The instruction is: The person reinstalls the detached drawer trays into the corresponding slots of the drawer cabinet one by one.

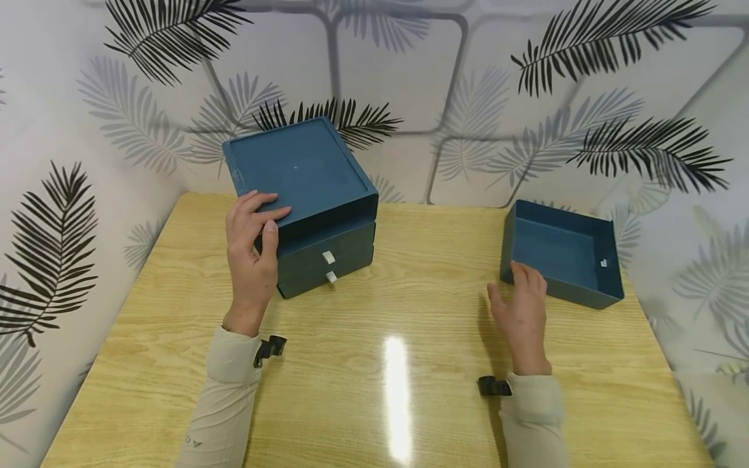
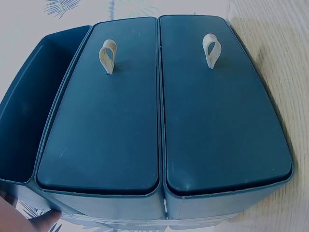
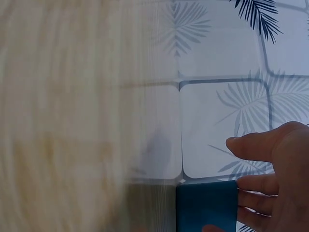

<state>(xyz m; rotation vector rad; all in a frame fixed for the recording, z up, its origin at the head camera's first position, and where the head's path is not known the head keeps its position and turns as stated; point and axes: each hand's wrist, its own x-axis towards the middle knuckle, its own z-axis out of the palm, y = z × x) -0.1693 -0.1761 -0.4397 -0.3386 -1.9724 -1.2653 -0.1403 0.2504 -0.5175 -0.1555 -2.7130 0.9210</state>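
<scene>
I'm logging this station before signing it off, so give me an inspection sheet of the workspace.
Surface: pale wood-grain table, bright glare streak near the middle.
Job's things: dark blue boxy drawer cabinet, top compartment without a drawer, two lower drawers in place with whitish loop tabs; separate dark blue rectangular open-topped drawer on the right, nothing seen inside but a small white tab.
Clutter: nothing seen.
Hands: left rests on the cabinet's left edge; right appears to touch the separate drawer's near-left corner.
Cables: nothing seen.
Surroundings: whitish leaf-patterned wall.
</scene>
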